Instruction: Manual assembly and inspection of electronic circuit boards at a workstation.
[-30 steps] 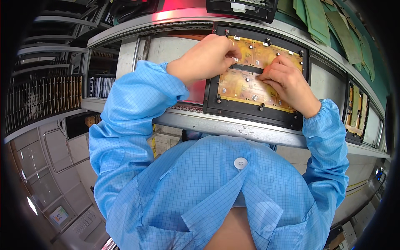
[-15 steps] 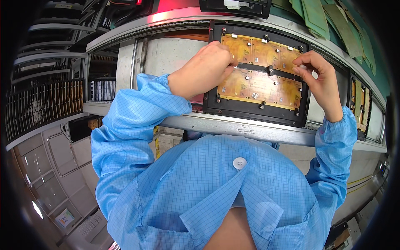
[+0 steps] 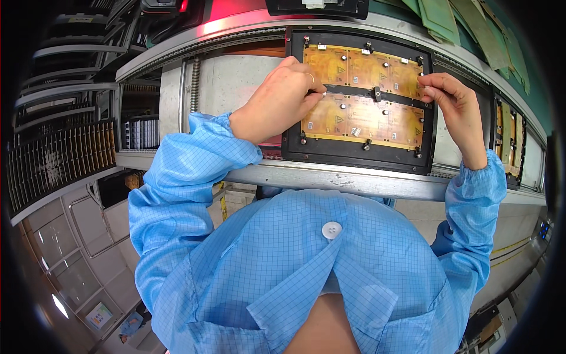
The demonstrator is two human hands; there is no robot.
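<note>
Two amber circuit boards, the far one (image 3: 365, 69) and the near one (image 3: 368, 115), lie one behind the other in a black frame-like carrier (image 3: 354, 154). Small black cylindrical parts and white connectors (image 3: 365, 52) sit on the boards. My left hand (image 3: 277, 97) is at the carrier's left side, thumb and forefinger pinched on a small white part (image 3: 324, 93) by the near board's far left corner. At the far board's right edge, my right hand (image 3: 453, 105) has its thumb and forefinger closed together. What lies between those fingertips, if anything, is too small to tell.
The carrier rests across a metal-railed conveyor (image 3: 348, 182). Another carrier with boards (image 3: 510, 138) stands to the right. Green sheets (image 3: 480, 29) are stacked at the far right, a black device (image 3: 318, 7) behind the far rail. Slotted racks (image 3: 62, 156) stand at left.
My right thumb and forefinger have come closer together at the far board's right edge. The left hand keeps its pinch near the same corner. The whole view has shifted slightly.
</note>
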